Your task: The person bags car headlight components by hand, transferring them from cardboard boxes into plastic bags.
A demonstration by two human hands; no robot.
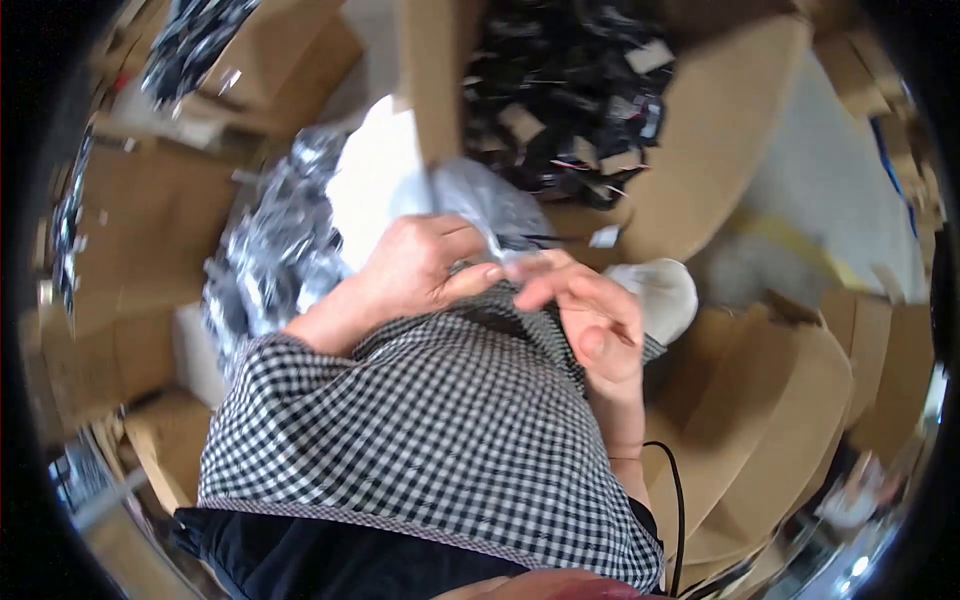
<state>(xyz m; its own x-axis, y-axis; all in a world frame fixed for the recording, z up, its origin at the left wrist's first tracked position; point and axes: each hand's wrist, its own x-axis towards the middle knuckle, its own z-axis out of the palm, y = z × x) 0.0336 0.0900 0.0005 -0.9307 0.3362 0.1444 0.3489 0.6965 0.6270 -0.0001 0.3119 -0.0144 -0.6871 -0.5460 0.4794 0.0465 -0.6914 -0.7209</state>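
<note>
My left hand (pixel 425 262) is closed, thumb against fingers, on the edge of a clear plastic bag (pixel 487 200) that hangs in front of my lap. Close by on its right is my right hand (pixel 595 310), its fingers stretched toward the left thumb and its own thumb held apart. Motion blurs these right fingertips, and I see nothing gripped in them. A thin dark cable with a white tag (pixel 604 237) sticks out just beyond the right fingers. What the bag contains is unclear.
Ahead, an open cardboard box (pixel 720 130) holds a heap of black bagged parts (pixel 570 90). Several filled clear bags (pixel 275 245) are piled at left beside a white surface (pixel 380 185). More cardboard boxes (pixel 750 410) stand at right. A black cable (pixel 680 500) runs beside my right arm.
</note>
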